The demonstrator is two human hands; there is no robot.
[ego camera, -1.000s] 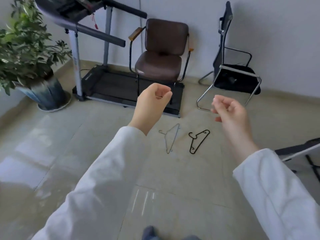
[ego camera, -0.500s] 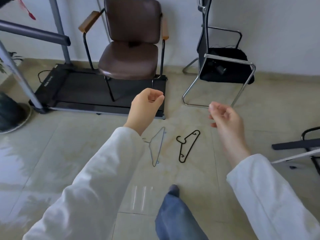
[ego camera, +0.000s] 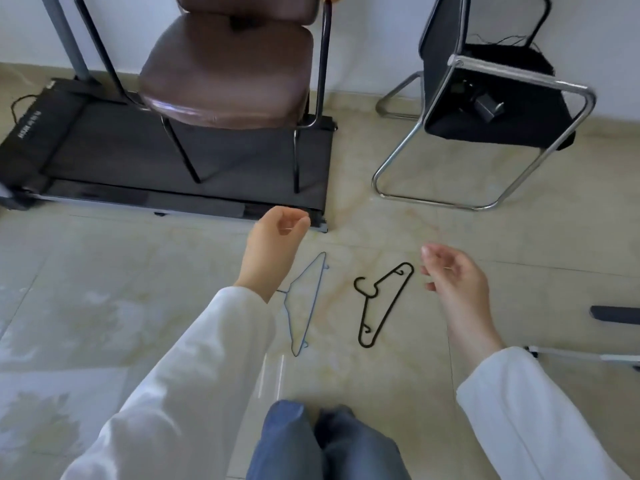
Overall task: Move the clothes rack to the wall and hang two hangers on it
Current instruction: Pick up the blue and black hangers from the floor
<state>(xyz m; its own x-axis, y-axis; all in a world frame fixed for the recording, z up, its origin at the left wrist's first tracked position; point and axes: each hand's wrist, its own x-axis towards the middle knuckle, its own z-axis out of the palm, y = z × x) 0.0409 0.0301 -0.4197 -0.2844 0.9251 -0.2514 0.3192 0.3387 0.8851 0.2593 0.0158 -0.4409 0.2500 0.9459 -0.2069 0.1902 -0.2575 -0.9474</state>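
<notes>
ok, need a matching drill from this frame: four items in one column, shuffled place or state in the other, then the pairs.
Items
1. thin blue wire hanger
2. black plastic hanger
3. brown padded chair
4. left hand

Descriptions
A. stands with its legs on the black treadmill deck
B. flat on the tiled floor, nearer the right hand
C. loosely curled, holding nothing
D. flat on the floor, partly hidden by the left wrist

Pairs: 1-D, 2-B, 3-A, 4-C

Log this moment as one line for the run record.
hangers: blue hanger and black hanger on floor | hands: left, right above them, empty | rack: unhung
</notes>
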